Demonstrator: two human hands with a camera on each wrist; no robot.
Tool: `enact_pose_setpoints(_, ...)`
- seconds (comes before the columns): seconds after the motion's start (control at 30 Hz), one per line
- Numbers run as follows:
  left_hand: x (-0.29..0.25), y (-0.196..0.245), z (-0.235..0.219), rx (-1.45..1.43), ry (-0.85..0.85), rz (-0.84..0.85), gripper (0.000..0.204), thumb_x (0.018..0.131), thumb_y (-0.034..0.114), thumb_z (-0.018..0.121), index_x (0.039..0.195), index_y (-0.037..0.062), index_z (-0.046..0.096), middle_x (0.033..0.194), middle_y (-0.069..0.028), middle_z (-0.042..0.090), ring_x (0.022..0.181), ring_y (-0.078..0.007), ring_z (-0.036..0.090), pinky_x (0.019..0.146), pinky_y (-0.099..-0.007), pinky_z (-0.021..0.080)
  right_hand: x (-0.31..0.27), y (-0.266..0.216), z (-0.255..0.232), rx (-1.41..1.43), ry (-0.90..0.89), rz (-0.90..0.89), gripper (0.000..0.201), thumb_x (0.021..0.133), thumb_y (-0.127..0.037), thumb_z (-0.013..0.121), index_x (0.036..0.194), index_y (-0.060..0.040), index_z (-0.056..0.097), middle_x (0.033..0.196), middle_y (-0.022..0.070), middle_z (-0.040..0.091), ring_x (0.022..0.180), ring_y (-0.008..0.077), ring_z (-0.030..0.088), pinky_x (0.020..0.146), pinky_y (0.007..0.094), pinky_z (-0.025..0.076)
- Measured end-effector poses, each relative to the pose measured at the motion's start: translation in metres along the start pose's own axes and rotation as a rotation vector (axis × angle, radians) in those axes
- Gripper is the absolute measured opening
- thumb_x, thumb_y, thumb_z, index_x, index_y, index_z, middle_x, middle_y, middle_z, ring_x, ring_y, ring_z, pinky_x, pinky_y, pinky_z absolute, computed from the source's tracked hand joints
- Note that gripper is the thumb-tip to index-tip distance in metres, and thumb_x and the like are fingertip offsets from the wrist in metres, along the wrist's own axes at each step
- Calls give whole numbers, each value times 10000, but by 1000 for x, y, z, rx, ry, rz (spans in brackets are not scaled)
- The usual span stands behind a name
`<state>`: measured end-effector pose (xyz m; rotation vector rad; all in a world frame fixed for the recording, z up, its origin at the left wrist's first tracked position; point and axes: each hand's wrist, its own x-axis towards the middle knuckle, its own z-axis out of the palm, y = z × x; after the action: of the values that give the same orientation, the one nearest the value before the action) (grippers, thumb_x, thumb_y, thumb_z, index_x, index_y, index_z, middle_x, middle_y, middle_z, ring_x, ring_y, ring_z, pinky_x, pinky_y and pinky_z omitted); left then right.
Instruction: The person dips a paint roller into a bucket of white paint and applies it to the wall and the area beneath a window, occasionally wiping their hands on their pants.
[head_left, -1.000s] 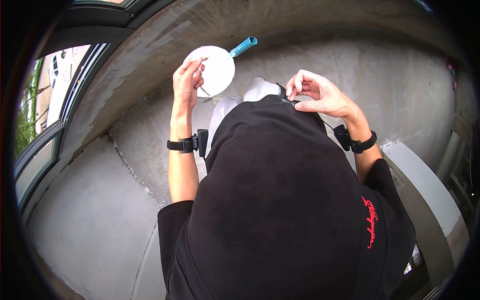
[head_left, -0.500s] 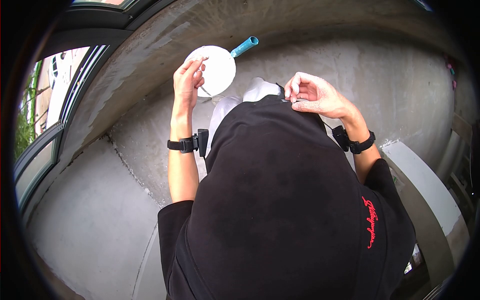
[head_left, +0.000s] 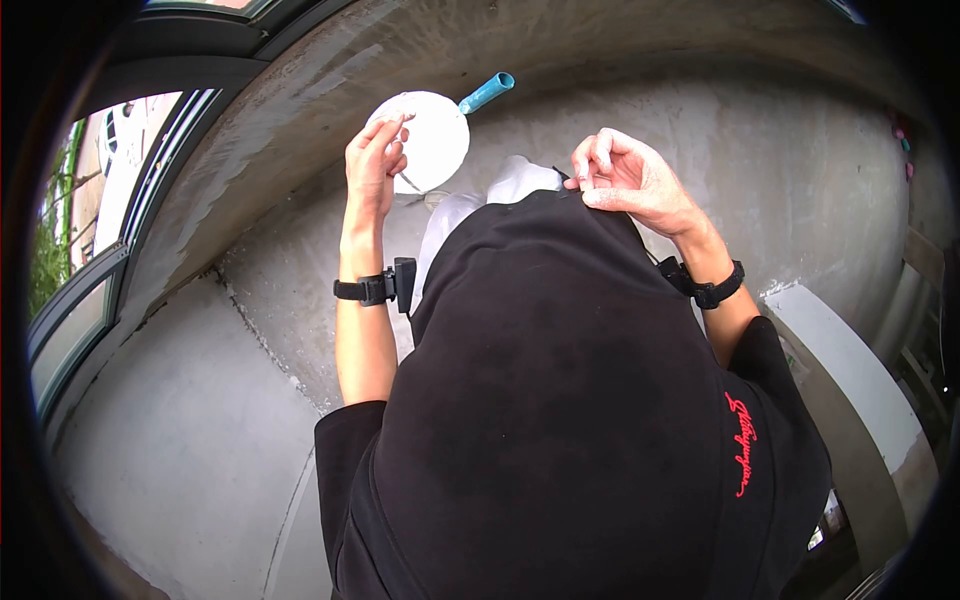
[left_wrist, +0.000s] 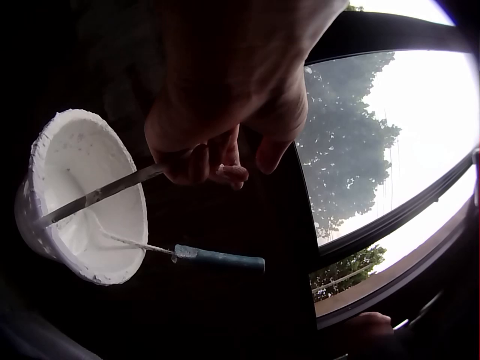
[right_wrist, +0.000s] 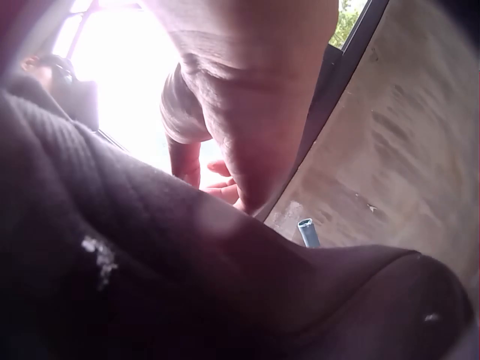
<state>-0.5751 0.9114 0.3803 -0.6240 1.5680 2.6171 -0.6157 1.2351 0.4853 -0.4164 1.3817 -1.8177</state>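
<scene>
A white bucket is at the upper left of the head view. In the left wrist view its inside is coated white, and a blue-handled tool leans in it, the thin shaft over the rim. My left hand grips the bucket's flat grey handle with curled fingers. My right hand, dusted white, is at the hem of the black shirt. Its fingers are loosely bent, thumb near the fingertips, with nothing seen between them. In the right wrist view dark cloth partly hides the fingers.
A concrete wall curves behind the bucket, with a window on the left. Grey concrete floor surrounds the person. A pale slab lies near the right elbow.
My right hand has shifted slightly up and left along the shirt hem, and its thumb has come nearer the fingertips. The left hand and the bucket have hardly moved.
</scene>
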Motion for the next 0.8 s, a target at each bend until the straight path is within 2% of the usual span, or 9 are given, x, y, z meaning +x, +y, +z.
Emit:
enact_pose_setpoints(0.3, 1, -1, -1, -10, 4, 7, 255, 912, 208, 642, 1031, -17, 665, 780, 18, 554, 514, -6, 309, 484, -194, 243, 2, 8, 4, 209, -29, -27, 294, 766, 73, 691, 855, -97, 469, 970, 51, 558, 890, 124, 558, 1012, 362, 441)
enact_pose_setpoints(0.5, 1, -1, -3, -33, -17, 7, 271, 919, 210, 629, 1049, -24, 661, 776, 19, 552, 511, -7, 302, 482, -197, 242, 1, 2, -3, 130, -157, 75, 277, 772, 80, 692, 906, -78, 510, 956, 55, 555, 911, 125, 562, 1032, 375, 433)
enact_pose_setpoints(0.63, 1, -1, -3, -31, -10, -7, 279, 922, 220, 623, 1052, -24, 663, 772, 18, 549, 505, -7, 298, 482, -198, 242, 0, -1, -7, 88, -169, 103, 279, 773, 61, 703, 911, -72, 500, 990, 70, 545, 943, 122, 558, 1055, 393, 430)
enact_pose_setpoints(0.8, 1, -2, -2, -10, 7, 2, 281, 925, 226, 618, 1050, -22, 665, 771, 18, 545, 505, -9, 301, 482, -198, 244, -2, 0, -9, 77, -185, 122, 248, 786, 65, 686, 910, -72, 522, 943, 53, 568, 967, 160, 567, 1000, 368, 449)
